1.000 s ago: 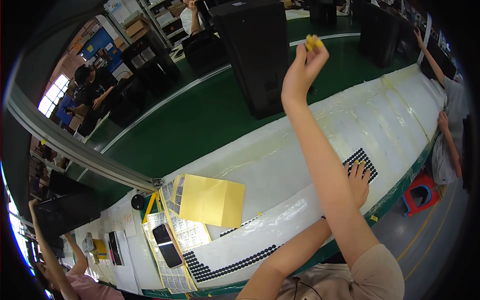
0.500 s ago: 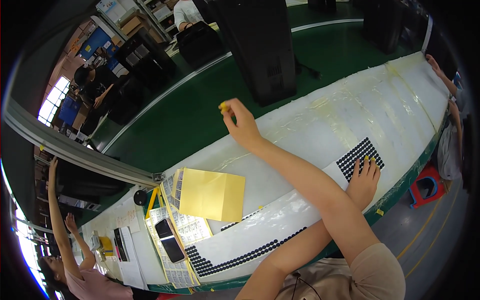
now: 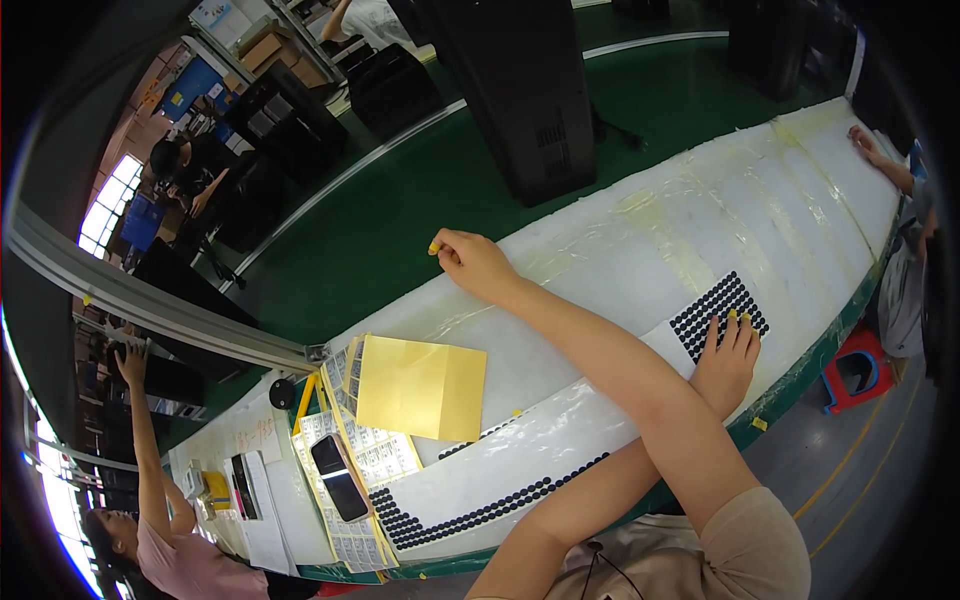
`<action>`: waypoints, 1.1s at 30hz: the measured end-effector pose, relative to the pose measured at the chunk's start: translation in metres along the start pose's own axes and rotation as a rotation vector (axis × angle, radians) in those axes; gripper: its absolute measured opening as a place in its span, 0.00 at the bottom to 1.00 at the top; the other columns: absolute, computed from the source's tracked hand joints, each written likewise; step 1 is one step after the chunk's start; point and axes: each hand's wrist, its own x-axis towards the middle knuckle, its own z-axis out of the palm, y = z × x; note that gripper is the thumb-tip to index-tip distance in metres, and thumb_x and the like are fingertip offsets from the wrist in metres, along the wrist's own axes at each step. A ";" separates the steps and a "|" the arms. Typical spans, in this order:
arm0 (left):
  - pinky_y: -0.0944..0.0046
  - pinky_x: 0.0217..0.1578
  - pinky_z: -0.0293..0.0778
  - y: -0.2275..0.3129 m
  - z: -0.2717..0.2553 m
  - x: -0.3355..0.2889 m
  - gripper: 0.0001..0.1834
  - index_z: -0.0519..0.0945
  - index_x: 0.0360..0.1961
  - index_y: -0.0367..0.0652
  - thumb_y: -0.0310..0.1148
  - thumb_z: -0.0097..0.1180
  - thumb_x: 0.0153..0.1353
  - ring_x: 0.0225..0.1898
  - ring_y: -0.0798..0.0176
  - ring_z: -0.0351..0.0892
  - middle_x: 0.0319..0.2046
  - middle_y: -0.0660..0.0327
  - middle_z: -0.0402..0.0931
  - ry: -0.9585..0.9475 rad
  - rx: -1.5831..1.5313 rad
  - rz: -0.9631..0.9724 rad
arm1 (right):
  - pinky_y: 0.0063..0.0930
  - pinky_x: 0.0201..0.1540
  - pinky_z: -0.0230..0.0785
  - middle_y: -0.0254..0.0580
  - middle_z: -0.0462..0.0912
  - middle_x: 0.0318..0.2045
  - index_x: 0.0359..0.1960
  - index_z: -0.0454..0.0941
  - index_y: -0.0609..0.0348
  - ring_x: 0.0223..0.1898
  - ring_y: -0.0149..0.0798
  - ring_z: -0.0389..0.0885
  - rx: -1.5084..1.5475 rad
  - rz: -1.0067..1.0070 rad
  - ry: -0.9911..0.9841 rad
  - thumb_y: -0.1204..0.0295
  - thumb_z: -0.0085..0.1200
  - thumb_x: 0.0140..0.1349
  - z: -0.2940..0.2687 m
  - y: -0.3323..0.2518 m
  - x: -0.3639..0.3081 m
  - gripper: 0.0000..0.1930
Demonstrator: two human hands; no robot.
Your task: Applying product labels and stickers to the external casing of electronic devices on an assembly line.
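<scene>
My arms are crossed. My left hand (image 3: 728, 365) lies with its fingers stretched out on a white sheet of round black adhesive pads (image 3: 708, 312), at the right of the table. Its fingertips wear yellow covers. My right hand (image 3: 474, 264) hangs over the green conveyor belt (image 3: 370, 240), past the table's far edge. Its fingers are curled together, with a yellow cover on a fingertip; whatever they may hold cannot be made out. Below my right forearm lies a long white backing sheet (image 3: 480, 490) with rows of black pads left along its edge.
A tall black machine casing (image 3: 515, 110) stands on the belt ahead. Left on the table are yellow backing paper (image 3: 420, 388), label sheets (image 3: 375, 455) and a phone (image 3: 340, 478). A co-worker (image 3: 165, 530) is at the left; another person's hand (image 3: 865, 145) rests at the far right.
My right hand has dropped slightly and its fingers have curled in. My left hand has stayed on the sheet. The left co-worker's raised arm has shifted, and the hand at far right moved.
</scene>
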 end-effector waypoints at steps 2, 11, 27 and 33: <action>0.45 0.63 0.54 0.002 0.002 0.002 0.21 0.72 0.51 0.35 0.33 0.51 0.57 0.61 0.48 0.62 0.57 0.49 0.67 -0.004 0.004 0.007 | 0.38 0.34 0.71 0.44 0.80 0.31 0.36 0.73 0.57 0.30 0.47 0.79 -0.023 -0.013 -0.009 0.75 0.49 0.60 -0.004 0.000 0.000 0.04; 0.43 0.64 0.51 0.002 0.020 -0.004 0.21 0.72 0.52 0.36 0.33 0.47 0.59 0.62 0.48 0.61 0.56 0.50 0.67 -0.027 -0.012 -0.003 | 0.38 0.36 0.72 0.44 0.81 0.31 0.35 0.73 0.59 0.33 0.48 0.79 -0.083 -0.043 -0.044 0.75 0.49 0.59 -0.005 0.001 -0.001 0.04; 0.45 0.63 0.55 0.002 0.018 -0.003 0.21 0.73 0.50 0.36 0.33 0.52 0.55 0.60 0.49 0.63 0.56 0.50 0.67 0.005 -0.015 -0.007 | 0.38 0.40 0.72 0.42 0.81 0.31 0.34 0.74 0.58 0.38 0.45 0.78 -0.158 -0.119 -0.050 0.74 0.49 0.58 0.002 0.010 -0.001 0.04; 0.45 0.63 0.55 0.002 0.009 -0.002 0.22 0.73 0.51 0.36 0.33 0.52 0.55 0.60 0.48 0.63 0.56 0.49 0.67 0.016 -0.004 -0.007 | 0.38 0.40 0.72 0.41 0.81 0.31 0.34 0.74 0.58 0.37 0.45 0.78 -0.166 -0.129 -0.052 0.74 0.49 0.58 0.003 0.006 0.000 0.04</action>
